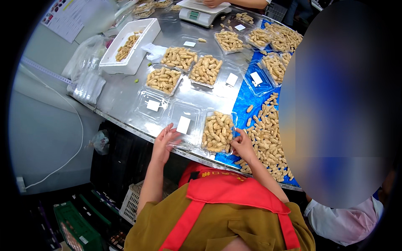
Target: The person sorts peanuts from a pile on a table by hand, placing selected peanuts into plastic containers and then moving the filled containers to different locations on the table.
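A curved stainless-steel counter [125,90] is seen, partly covered by a blue plastic sheet [245,102] on which a heap of loose unshelled peanuts [268,134] lies. At the near edge an open clear plastic clamshell box [211,131] is laid flat, one half filled with peanuts, the empty lid half bearing a white card. The filling step appears nearly finished; closing seems called for. The lid half is touched by the left hand [164,144], fingers spread; the right hand [243,145] is pinched on a peanut at the filled half's edge.
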The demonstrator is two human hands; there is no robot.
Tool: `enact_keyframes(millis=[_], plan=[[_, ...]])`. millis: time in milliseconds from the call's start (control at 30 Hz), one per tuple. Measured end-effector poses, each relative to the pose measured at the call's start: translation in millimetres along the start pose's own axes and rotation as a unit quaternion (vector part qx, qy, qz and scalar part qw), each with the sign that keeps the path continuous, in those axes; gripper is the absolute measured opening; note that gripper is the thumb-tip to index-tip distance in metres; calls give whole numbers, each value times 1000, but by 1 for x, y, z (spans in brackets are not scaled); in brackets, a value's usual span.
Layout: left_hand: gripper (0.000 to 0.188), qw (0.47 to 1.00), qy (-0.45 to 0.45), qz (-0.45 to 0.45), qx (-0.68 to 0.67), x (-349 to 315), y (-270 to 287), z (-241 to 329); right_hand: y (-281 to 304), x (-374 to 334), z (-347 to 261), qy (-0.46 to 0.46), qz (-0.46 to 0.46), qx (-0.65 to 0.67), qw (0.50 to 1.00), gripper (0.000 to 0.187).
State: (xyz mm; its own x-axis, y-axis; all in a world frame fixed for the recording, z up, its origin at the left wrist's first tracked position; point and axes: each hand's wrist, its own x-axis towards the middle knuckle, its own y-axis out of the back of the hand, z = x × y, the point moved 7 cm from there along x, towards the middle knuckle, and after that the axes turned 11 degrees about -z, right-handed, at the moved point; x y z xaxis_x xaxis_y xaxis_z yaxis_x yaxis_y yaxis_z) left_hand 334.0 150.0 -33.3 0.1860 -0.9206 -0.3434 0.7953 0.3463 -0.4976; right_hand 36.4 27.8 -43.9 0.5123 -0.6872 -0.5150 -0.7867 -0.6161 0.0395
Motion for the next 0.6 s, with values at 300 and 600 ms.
enact_keyframes(millis=[300,600], plan=[[54,994,80,-56,-40,-9,-59,-67,-5,0,-3,17,33,-50,998,55],[49,990,91,-79,-76,5,-74,-50,-1,-5,-25,64,54,-19,996,55]])
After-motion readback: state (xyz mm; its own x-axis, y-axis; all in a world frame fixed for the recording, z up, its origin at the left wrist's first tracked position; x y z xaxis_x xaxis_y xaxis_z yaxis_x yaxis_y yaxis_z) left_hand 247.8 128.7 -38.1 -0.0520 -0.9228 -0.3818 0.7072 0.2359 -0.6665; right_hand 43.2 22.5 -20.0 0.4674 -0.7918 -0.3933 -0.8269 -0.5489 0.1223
